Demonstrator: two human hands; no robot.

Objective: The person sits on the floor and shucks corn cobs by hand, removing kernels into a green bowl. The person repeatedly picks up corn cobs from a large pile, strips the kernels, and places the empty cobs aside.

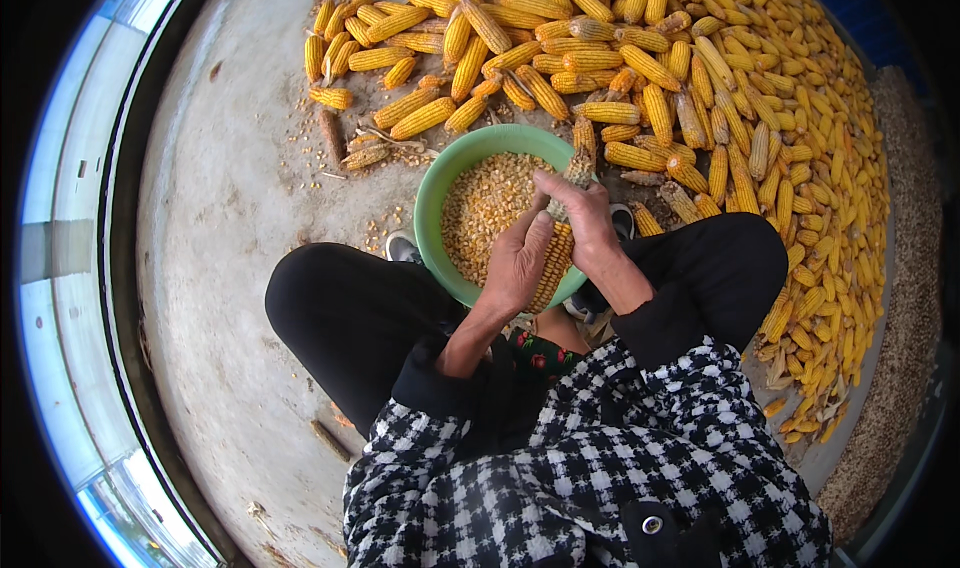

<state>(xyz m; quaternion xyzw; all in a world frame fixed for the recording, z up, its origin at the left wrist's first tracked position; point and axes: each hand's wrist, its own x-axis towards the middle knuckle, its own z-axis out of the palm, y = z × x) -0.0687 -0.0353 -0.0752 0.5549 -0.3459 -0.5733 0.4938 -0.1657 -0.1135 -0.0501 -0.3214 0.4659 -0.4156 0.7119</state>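
Note:
Over the right side of a green plastic basin, my left hand is closed around a yellow corn cob that still bears its kernels. My right hand grips a second corn cob, pale and partly stripped with some yellow kernels at its upper end. The two cobs meet between my hands, where my fingers hide the contact. Loose corn kernels lie inside the basin, which stands between my shoes.
A large heap of corn cobs spreads ahead and along the right. Scattered kernels and a bare cob lie on the concrete floor. Farther right runs a strip of grain-like material. My bent knees flank the basin.

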